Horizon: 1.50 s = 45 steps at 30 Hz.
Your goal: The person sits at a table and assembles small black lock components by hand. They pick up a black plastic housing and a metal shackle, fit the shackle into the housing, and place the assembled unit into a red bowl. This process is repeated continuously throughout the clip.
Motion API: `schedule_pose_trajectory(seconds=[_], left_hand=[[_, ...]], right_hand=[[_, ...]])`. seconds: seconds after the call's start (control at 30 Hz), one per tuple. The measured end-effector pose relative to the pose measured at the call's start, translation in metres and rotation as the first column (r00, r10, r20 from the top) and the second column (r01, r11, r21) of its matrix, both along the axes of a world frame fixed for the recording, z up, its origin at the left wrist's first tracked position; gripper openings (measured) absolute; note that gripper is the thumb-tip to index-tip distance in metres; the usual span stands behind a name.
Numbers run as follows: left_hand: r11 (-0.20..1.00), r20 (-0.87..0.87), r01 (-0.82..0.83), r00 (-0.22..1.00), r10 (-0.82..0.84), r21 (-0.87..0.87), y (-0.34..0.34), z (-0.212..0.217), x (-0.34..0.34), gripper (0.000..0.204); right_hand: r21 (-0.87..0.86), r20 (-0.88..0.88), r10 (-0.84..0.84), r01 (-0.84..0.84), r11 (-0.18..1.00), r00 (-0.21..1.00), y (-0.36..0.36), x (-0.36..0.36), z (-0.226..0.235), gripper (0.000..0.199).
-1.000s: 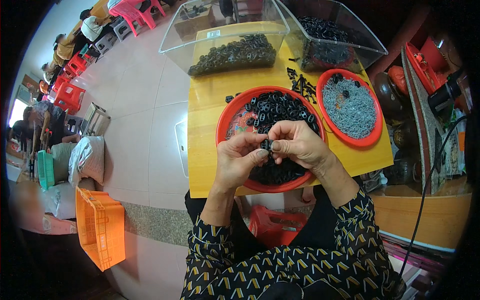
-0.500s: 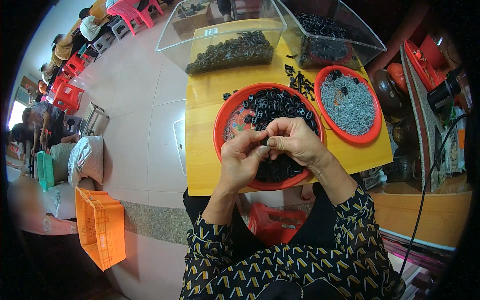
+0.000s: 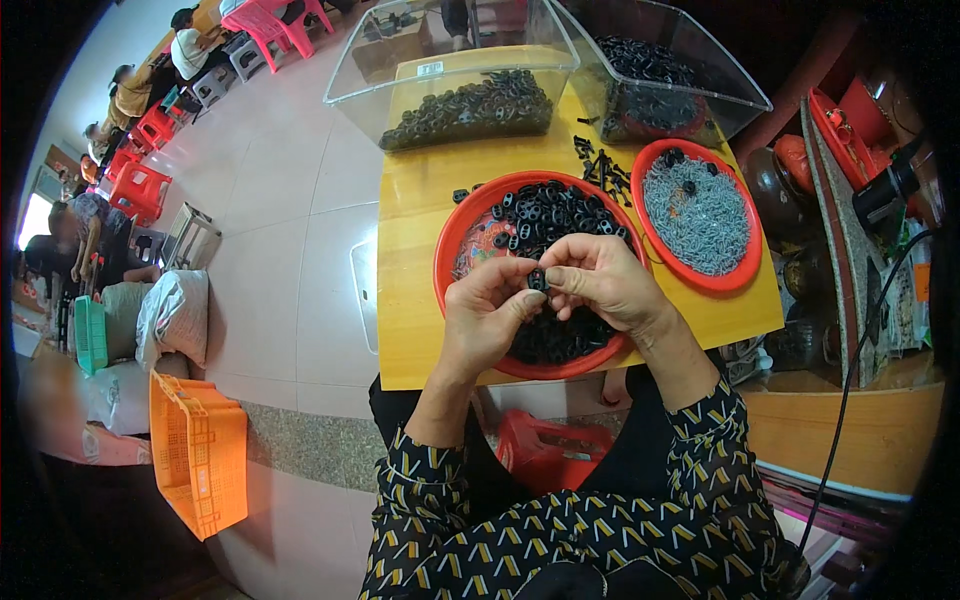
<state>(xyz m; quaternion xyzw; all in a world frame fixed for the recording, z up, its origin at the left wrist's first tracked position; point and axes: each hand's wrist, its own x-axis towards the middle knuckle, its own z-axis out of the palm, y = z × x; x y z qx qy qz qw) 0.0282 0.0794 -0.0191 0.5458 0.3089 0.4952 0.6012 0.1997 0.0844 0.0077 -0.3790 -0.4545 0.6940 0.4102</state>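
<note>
Between my fingertips, above a red tray, is a small black oval plastic piece (image 3: 537, 280) with holes in it. My left hand (image 3: 489, 305) pinches it from the left, and my right hand (image 3: 600, 285) grips its right side with thumb and fingers. Whether a screw sits in the piece is too small to tell. Many similar black pieces (image 3: 560, 215) are heaped in the round red tray (image 3: 446, 245) below, whose patterned bottom shows at the left. To the right, a smaller red tray (image 3: 752, 262) holds silver screws (image 3: 700, 225) and a few black pieces.
Two clear plastic bins (image 3: 455, 72) with black parts stand at the back of the yellow table (image 3: 405, 300). Loose black parts (image 3: 603, 172) lie between bins and trays. An orange crate (image 3: 200, 460) and sacks (image 3: 172, 320) are on the floor left. People (image 3: 190, 48) sit farther off.
My fingertips have parted slightly, so the black piece between them now shows more plainly. Both hands stay over the red tray; the view has shifted a little.
</note>
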Motion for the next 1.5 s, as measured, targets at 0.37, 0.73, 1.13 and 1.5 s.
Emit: schedule_pose_trajectory(seconds=[0.37,0.73,1.13,1.5], left_hand=[[0.754,-0.376,-0.291,0.727,0.574,0.588,0.026,0.01,-0.06,0.022],[0.727,-0.696,0.122,0.43,0.575,0.676,0.027,0.006,-0.046,0.011],[0.732,-0.751,0.184,0.251,0.611,0.657,0.03,0.003,-0.029,0.012],[0.739,-0.761,0.187,0.201,0.617,0.648,0.031,0.003,-0.029,0.011]], right_hand=[[0.345,-0.158,-0.367,0.399,0.849,0.917,0.088,0.058,0.058,0.011],[0.408,0.47,-0.347,0.148,0.901,0.812,0.034,0.008,0.023,0.013],[0.677,0.725,-0.45,-0.42,0.605,0.521,0.014,-0.012,-0.001,0.008],[0.514,0.858,-0.378,-0.61,0.603,0.349,-0.004,-0.041,-0.01,0.008]])
